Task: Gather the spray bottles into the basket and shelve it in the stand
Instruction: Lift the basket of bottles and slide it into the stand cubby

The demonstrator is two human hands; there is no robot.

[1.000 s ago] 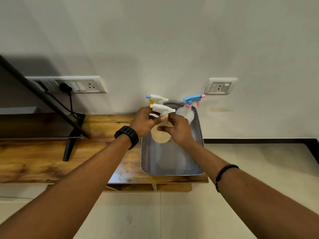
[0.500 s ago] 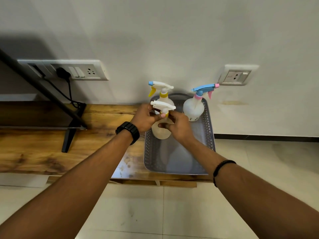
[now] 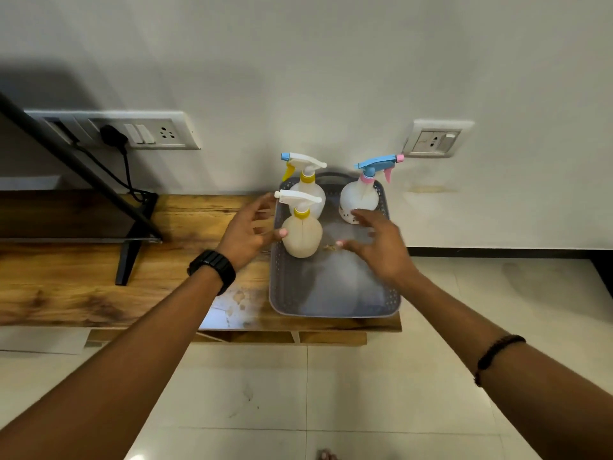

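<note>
Three spray bottles upright in one grey basket (image 3: pixel 333 303): yellow-collared bottle (image 3: pixel 302 234) in front, second yellow-collared bottle (image 3: pixel 306 185) behind, pink-collared bottle (image 3: pixel 360 197) at far right. Basket on wooden stand top (image 3: pixel 99 277), near its right edge; near half of basket floor bare. Left hand (image 3: pixel 247 234) and right hand (image 3: pixel 378 244) spread, fingers apart, flanking front bottle, gripping nothing.

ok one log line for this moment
bottles in basket: three, upright | left hand: open | right hand: open | basket: on stand top
</note>
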